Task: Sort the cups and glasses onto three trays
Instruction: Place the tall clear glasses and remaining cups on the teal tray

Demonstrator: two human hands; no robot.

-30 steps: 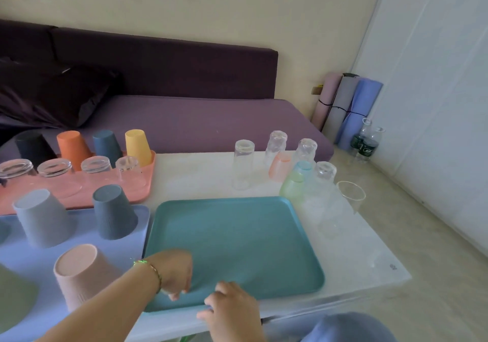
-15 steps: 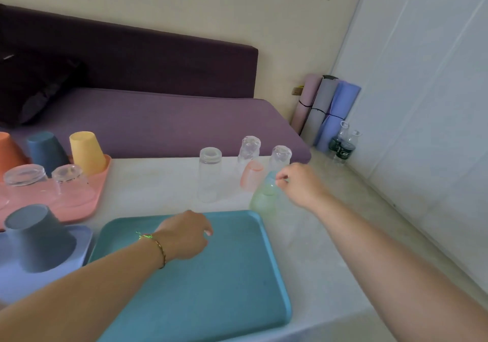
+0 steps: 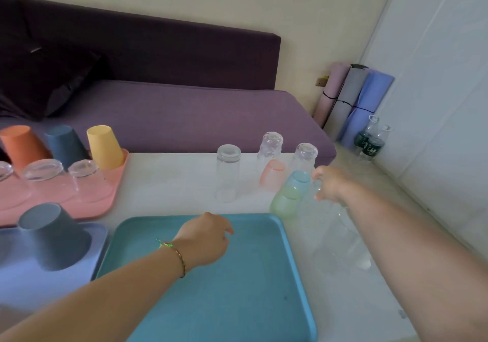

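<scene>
1. Firstly, leave the 2 trays on the left alone. The pink tray (image 3: 116,183) at the far left carries cups and clear glasses, mouth down. The lilac tray (image 3: 87,236) at the near left carries a grey cup (image 3: 52,236).
2. The left hand (image 3: 203,238) hovers over the teal tray (image 3: 237,302) in the near middle, fingers loosely curled and holding nothing. It is best kept off the spot where a glass will land.
3. The unsorted group stands on the table (image 3: 171,183) beyond that tray's far right corner: a tall glass (image 3: 228,172), a pink cup (image 3: 272,175), a green cup (image 3: 285,204) and a blue cup (image 3: 298,183), crowded together.
4. The right hand (image 3: 330,185) has thumb and fingers curled round the top of a clear glass (image 3: 315,191), which is barely visible just right of the blue cup. It should lift straight up before swinging left, or the neighbours may topple.
5. Under the right forearm stands another glass (image 3: 340,244), so the arm should be kept high.
</scene>
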